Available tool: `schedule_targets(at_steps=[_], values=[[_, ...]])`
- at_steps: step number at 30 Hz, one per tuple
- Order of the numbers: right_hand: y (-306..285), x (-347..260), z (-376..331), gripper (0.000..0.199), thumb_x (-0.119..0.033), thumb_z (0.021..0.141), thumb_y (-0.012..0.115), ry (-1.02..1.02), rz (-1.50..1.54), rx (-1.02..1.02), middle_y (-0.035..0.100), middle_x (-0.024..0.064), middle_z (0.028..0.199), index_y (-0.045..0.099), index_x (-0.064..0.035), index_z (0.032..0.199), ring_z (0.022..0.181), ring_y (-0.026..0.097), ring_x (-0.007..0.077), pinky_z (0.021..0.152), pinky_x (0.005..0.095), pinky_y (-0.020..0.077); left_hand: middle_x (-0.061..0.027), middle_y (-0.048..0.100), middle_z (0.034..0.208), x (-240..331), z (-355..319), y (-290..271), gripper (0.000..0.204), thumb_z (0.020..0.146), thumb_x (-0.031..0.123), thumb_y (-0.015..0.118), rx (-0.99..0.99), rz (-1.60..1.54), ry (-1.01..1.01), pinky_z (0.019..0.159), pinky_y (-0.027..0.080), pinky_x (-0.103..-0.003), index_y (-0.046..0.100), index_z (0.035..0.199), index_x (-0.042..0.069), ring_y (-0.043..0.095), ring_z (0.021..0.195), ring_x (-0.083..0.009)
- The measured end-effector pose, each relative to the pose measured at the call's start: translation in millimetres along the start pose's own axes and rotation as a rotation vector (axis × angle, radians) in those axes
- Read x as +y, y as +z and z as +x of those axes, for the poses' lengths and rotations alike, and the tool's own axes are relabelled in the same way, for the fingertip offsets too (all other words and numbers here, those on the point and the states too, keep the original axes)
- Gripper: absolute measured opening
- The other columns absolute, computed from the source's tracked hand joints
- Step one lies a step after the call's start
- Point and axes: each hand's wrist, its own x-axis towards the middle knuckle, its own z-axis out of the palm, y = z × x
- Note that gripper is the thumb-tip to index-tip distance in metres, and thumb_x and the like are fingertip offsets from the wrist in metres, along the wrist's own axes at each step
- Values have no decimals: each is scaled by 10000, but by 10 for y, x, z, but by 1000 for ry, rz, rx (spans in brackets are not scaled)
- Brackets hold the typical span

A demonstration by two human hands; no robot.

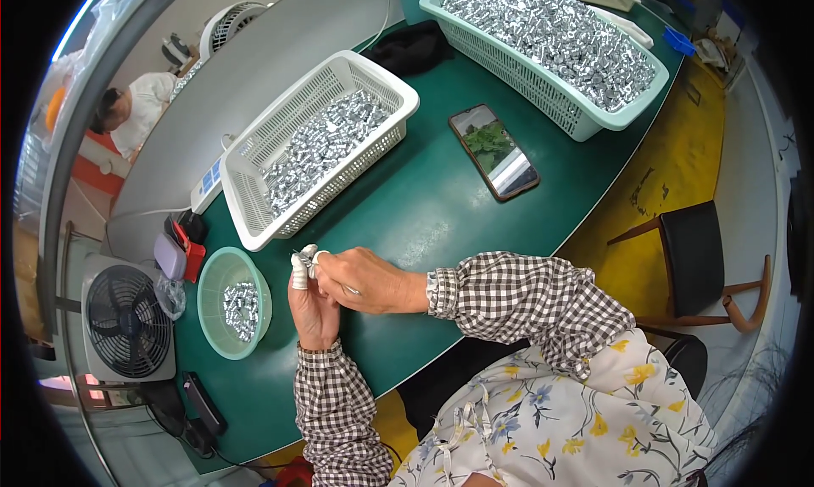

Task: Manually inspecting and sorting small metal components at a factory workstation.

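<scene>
Bare green bench (415,203) stretches clear from the hands to the phone (494,152) and the curved right edge, while the white basket (348,190) and green bowl (209,288) crowd the front and left. Fingers of the left hand (315,313) and right hand (366,279) meet, pinching a small metal part (306,259), mostly hidden, at their tips.

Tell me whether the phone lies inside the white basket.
No, the phone lies on the green tabletop, apart from the white basket.
</scene>
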Motion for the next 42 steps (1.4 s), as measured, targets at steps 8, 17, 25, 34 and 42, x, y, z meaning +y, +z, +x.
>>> schedule_targets(at_steps=[8,17,25,34,42], values=[[48,47,-21,138,-73,824,463,-20,-50,18,555,149,604,408,25,744,550,565,324,490,381,448,-23,574,885,48,56,-130,262,912,234,462,-485,-174,-80,744,446,-223,538,1020,8,525,785,-86],[56,-15,18,152,-104,837,472,-7,101,160,550,189,665,431,26,768,565,545,345,506,413,437,-36,583,871,68,5,-71,297,911,274,459,-382,-166,-28,640,440,-190,531,1025,9,510,698,-84],[-57,-18,126,152,-107,885,471,281,882,137,578,81,723,477,43,873,615,579,115,502,235,492,-4,511,740,73,-17,-34,319,908,335,446,-122,-108,-69,384,346,-151,523,978,33,388,512,-60],[-69,56,142,161,-113,903,456,247,613,378,582,85,774,503,41,918,621,578,115,570,227,503,-41,580,853,88,34,-152,278,899,267,485,-121,-95,33,399,358,-161,514,1032,25,479,605,-57],[-135,72,38,127,-83,887,479,86,265,312,596,89,775,532,32,882,643,589,123,558,231,479,4,535,779,69,10,130,250,907,231,469,134,45,-19,426,357,-191,512,1074,50,433,564,-71]])
